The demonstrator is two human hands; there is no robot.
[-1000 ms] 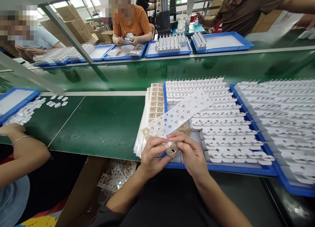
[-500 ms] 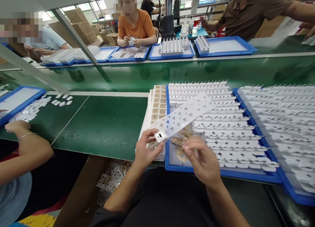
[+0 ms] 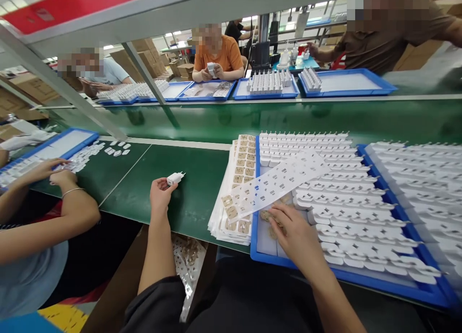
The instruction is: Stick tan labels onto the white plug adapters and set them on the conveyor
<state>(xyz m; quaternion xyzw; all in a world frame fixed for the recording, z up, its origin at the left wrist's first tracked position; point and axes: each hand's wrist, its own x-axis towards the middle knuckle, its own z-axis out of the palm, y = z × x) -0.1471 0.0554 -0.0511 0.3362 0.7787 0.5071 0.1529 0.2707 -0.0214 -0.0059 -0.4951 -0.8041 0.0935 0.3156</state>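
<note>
The left hand (image 3: 159, 194) is extended over the green surface (image 3: 144, 184), with a white plug adapter (image 3: 174, 178) pinched at the fingertips, prongs pointing right. The right hand (image 3: 294, 234) lies palm down in the near-left corner of the blue tray (image 3: 260, 253), fingers loosely spread over tan stickers (image 3: 269, 216); whether it grips one cannot be determined. A white backing strip (image 3: 277, 181) rests diagonally across the rows of white adapters (image 3: 342, 203) in the tray. A stack of sticker sheets (image 3: 236, 188) sits just beside the tray's left wall. A neighbouring person's hand (image 3: 46, 169) works at another blue tray (image 3: 61, 143).
</note>
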